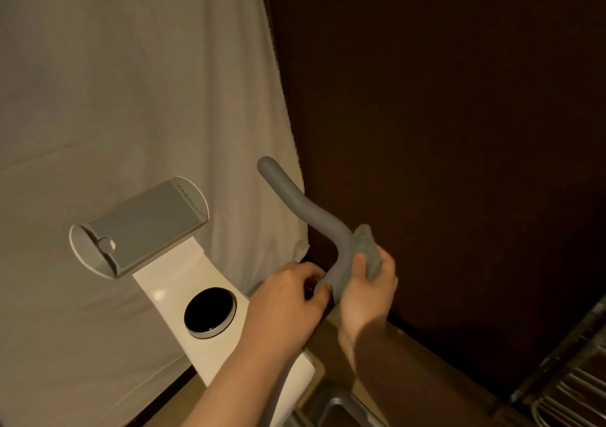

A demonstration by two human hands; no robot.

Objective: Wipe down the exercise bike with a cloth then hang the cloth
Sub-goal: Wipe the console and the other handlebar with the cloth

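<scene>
The exercise bike's white column rises from the lower middle, with a round black dial and a grey tablet holder on top. Its grey curved handlebar sweeps up to the left. My right hand grips a grey cloth wrapped round the lower part of the handlebar. My left hand curls its fingers round the handlebar base just left of the cloth.
A pale curtain or sheet hangs behind the bike on the left. A dark brown wall fills the right. A metal wire rack sits at the lower right, with a wooden floor strip below.
</scene>
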